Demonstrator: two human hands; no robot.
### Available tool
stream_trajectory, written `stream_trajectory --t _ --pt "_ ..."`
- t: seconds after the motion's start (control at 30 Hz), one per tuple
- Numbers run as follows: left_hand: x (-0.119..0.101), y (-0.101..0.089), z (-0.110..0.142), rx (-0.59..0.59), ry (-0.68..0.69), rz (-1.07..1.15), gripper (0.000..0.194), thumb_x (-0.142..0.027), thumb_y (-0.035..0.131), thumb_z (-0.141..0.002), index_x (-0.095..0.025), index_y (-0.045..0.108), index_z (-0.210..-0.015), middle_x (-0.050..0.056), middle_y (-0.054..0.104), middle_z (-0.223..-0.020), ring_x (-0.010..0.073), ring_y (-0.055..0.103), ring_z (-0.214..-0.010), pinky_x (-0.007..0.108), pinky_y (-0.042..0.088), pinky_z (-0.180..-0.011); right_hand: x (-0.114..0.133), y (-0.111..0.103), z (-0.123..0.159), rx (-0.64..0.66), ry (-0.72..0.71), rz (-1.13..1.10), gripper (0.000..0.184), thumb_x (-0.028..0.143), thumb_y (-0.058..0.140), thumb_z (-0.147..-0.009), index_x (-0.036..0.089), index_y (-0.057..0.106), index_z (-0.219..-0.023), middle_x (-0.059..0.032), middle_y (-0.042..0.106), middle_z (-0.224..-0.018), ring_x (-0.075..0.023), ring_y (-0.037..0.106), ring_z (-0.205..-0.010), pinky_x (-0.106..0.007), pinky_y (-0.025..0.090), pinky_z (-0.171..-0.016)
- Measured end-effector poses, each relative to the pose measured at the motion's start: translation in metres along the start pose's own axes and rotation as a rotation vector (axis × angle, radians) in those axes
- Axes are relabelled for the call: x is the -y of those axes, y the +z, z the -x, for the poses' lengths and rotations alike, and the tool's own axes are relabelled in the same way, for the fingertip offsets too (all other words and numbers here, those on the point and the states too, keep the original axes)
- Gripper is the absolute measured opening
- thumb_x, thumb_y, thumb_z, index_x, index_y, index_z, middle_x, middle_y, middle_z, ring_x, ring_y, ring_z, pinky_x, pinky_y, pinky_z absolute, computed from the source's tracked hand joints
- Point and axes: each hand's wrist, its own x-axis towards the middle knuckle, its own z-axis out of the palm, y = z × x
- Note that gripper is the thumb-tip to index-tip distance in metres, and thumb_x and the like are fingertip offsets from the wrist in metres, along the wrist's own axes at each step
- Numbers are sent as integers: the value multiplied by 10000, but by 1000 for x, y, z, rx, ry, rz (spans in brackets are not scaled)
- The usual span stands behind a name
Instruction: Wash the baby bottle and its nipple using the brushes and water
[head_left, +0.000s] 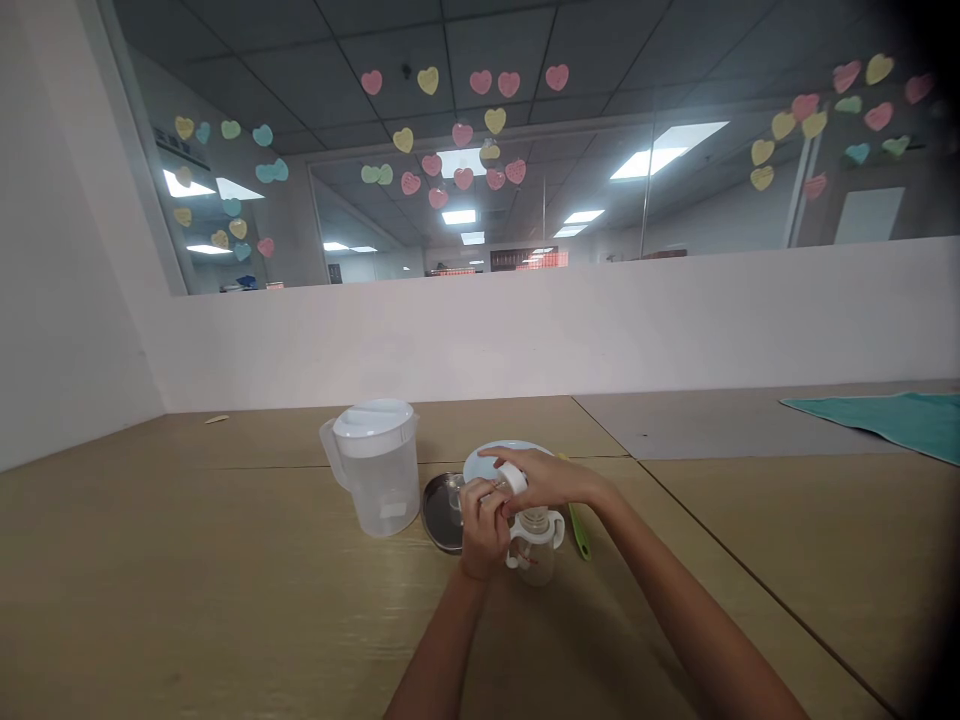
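Note:
A clear baby bottle (536, 568) with white side handles stands upright on the table, its threaded neck uncovered. Just above it, my right hand (546, 474) grips a white screw collar (513, 478) between thumb and fingers. My left hand (484, 522) is closed around a see-through piece against the collar's left side; fingers hide most of it, so its exact shape cannot be told. Behind my hands lies a pale blue-white plate (495, 449). A dark, shiny metal dish (441, 520) sits left of my left hand, partly covered by it.
A lidded, see-through plastic pitcher (385, 490) stands left of the dish. Right of the bottle lies a green-handled utensil (580, 535). A teal cloth (900, 415) is at the far right, and a small flat pale object (217, 419) at the back left. A wall (487, 340) rises behind the table.

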Motion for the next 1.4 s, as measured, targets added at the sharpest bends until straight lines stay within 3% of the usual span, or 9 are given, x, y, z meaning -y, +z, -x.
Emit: stream_trajectory --t 0.1,0.3,0.43,0.63,1.03,1.23,1.4 --pt "-1 0 -2 26 -34 -20 161 -105 436 -849 -180 530 -957 69 507 -898 166 527 -869 340 468 -788 -2 3 -4 -12 -29 -41 489 341 681 -651 251 555 -1114 2 611 -1008 -154 547 -849 -238 398 -701" --pt "5 -1 -8 56 -347 -34 255 -177 383 -884 -163 475 -1121 113 551 -1021 191 527 -954 334 444 -814 11 23 -14 -318 -6 99 228 253 610 -695 182 552 -903 -19 588 -872 -149 514 -786 -243 363 -663" --pt "10 -3 -9 41 -406 -34 209 -231 382 -883 -170 522 -1026 75 576 -900 179 534 -825 303 437 -726 19 34 -20 -436 10 201 229 244 617 -685 181 526 -886 -34 570 -882 -158 513 -787 -253 357 -674" --pt "9 -4 -10 54 -364 -89 149 -198 384 -888 -170 524 -927 57 560 -846 174 508 -795 295 415 -713 16 32 -24 -527 60 198 190 260 653 -646 188 537 -778 -19 579 -814 -157 515 -758 -244 347 -643" --pt "9 -3 -11 110 -303 -121 162 -196 381 -905 -172 530 -965 63 584 -865 175 520 -808 304 417 -724 12 24 -22 -548 118 205 224 287 681 -624 185 559 -781 -11 580 -796 -154 517 -739 -238 340 -623" --pt "16 -1 -4 129 -273 -144 144 -194 365 -895 -164 505 -907 58 549 -821 175 516 -765 304 422 -689 19 23 -14 -373 16 296 198 233 648 -665 195 554 -834 -7 543 -824 -125 495 -694 -219 283 -558" --pt "16 1 -1 113 -211 -157 127 -163 363 -887 -154 489 -888 71 549 -821 181 523 -773 312 427 -681 31 19 -5 -290 43 422 163 204 605 -698 206 557 -853 -18 543 -857 -111 469 -634 -237 222 -521"
